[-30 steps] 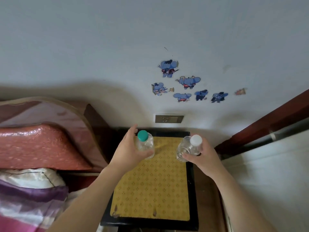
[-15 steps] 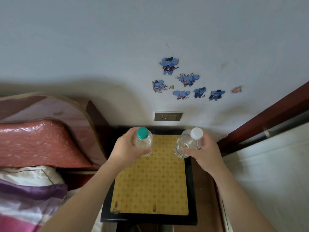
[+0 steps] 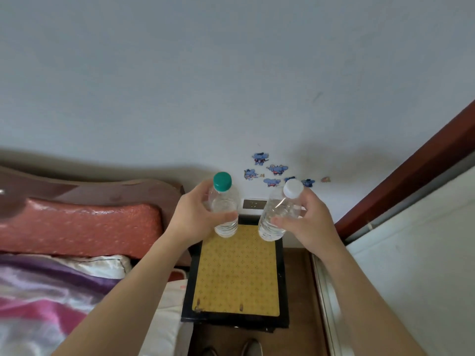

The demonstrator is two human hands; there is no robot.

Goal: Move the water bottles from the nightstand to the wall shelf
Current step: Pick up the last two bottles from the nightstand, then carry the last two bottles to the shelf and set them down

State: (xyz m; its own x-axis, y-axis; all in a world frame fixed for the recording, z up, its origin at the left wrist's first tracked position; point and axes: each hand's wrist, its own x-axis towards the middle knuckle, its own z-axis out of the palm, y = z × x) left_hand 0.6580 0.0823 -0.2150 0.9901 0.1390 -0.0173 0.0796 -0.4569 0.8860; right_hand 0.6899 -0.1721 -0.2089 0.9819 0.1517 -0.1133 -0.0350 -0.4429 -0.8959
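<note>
My left hand (image 3: 194, 218) grips a clear water bottle with a green cap (image 3: 224, 201), held upright in the air above the back of the nightstand (image 3: 236, 273). My right hand (image 3: 309, 222) holds a second clear bottle with a white cap (image 3: 277, 214), tilted slightly with its cap to the right. Both bottles are clear of the nightstand's yellow patterned mat. No wall shelf is in view.
A bed with a red padded headboard (image 3: 77, 222) and purple-pink bedding (image 3: 46, 291) lies to the left. A wall socket (image 3: 253, 204) and elephant stickers (image 3: 276, 170) are on the wall behind. A dark red door frame (image 3: 411, 170) runs along the right. Shoes show at the bottom.
Both hands have lifted their bottles off the nightstand and raised them. The view has tilted upward, showing more bare wall.
</note>
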